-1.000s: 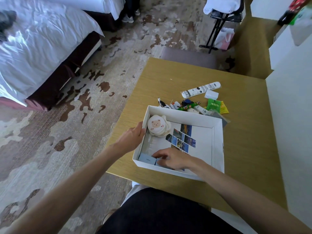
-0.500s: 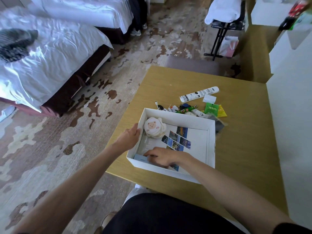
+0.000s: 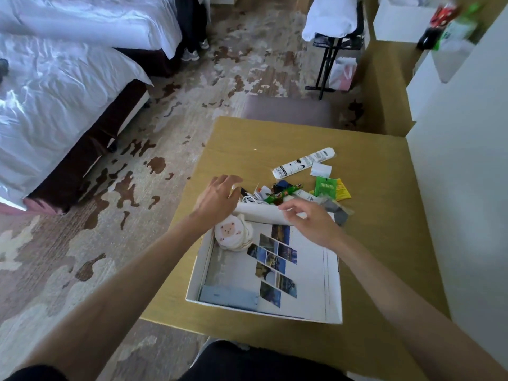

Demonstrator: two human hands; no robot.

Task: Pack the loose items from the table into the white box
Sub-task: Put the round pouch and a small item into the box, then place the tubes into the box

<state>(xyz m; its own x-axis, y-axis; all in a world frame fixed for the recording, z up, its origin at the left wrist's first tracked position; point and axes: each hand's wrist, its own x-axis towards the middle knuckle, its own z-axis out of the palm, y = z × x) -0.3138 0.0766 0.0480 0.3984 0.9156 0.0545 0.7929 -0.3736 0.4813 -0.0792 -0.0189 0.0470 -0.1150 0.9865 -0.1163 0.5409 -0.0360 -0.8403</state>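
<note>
A bed [image 3: 55, 105] with white sheets fills the upper left of the frame, above patterned carpet. The left hand [image 3: 218, 198] hovers just left of centre, over the box's upper left corner. Its fingers [image 3: 233, 180] are spread wide and hold nothing, with the tips just beside a white cable [image 3: 251, 199].

The white box [image 3: 198, 276] sits open on the tabletop [image 3: 384, 243] in the lower middle. In its upper left corner lies a round bear pouch [image 3: 231, 233], partly under the left wrist. A blue card [image 3: 228, 296] lies in the box's lower left corner, beside a sheet [image 3: 308, 270] printed with slanted photos that covers most of the floor.

The loose items lie in a heap on the tabletop just above the box's top rim: the cable, a green and red stick [image 3: 283, 192], a white tube [image 3: 303, 162] further up, a small white packet [image 3: 321, 169], a green packet [image 3: 325, 187], a yellow packet [image 3: 342, 189] and a grey pouch [image 3: 336, 211].

The right hand [image 3: 313, 221] hangs over the top rim at centre right. Its fingers [image 3: 288, 207] are loosely curled, with nothing visible between them.
</note>
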